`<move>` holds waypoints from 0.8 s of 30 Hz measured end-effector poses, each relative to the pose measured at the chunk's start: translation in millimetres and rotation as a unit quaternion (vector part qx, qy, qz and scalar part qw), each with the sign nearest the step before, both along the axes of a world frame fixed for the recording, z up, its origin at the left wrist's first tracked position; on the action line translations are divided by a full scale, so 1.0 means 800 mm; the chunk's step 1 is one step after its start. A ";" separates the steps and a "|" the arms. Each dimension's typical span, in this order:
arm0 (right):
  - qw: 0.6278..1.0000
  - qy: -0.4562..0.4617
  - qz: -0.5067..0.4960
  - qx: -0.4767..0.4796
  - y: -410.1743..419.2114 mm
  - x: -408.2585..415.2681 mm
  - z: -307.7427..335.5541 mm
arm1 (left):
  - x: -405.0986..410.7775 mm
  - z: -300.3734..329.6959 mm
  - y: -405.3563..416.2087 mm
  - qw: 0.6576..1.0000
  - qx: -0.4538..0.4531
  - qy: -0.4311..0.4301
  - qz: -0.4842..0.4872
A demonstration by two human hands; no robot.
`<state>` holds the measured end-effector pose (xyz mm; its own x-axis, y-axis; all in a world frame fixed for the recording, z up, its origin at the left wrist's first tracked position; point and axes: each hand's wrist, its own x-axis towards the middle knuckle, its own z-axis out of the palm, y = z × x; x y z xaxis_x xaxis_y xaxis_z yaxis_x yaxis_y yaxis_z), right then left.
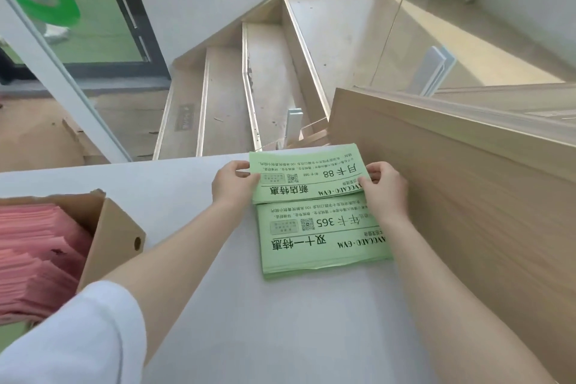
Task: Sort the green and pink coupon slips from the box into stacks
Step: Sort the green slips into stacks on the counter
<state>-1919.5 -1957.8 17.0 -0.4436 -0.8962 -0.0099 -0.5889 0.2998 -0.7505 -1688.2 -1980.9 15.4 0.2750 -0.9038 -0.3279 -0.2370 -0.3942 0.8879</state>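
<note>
Box: an open brown cardboard box (115, 237) with a round hole in its side stands at the left edge of the pale grey tabletop (280, 321).
Box contents: thick bundles of pink paper coupon slips (37, 252) lie inside, stepped in uneven layers.
Near stack: a flat pile of green paper coupon slips (324, 237) with black print lies on the tabletop, well apart from the box, beside the wooden panel (467, 196) on the right.
Far bundle: a second batch of green slips (308, 174) sits just beyond the near stack, its near edge overlapping it.
Orientation: both green piles run their long axis left to right; the print reads upside down from the wearer's side.
Left hand (233, 185): fingers closed on the left short edge of the far bundle.
Right hand (385, 187): fingers closed on the right short edge of the same bundle.
Texture: slips thin, matte, slightly fanned at the edges.
</note>
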 end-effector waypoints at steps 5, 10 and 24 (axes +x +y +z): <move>0.995 0.057 0.043 0.065 -0.016 0.001 -0.010 | -0.008 0.000 0.005 0.999 0.025 0.036 -0.022; 0.995 0.015 0.038 0.093 -0.016 0.000 -0.013 | -0.024 0.020 0.024 0.975 0.059 0.215 -0.014; 0.959 -0.070 0.255 -0.101 0.085 0.119 0.079 | 0.027 0.139 0.099 0.957 -0.130 -0.130 -0.225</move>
<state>-1824.0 -1889.9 80.1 0.0452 -0.9863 0.1584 -0.5099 -0.1592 -0.8454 -1666.2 -1901.9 126.7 -0.1204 -0.9915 -0.0494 -0.5569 0.0263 0.8301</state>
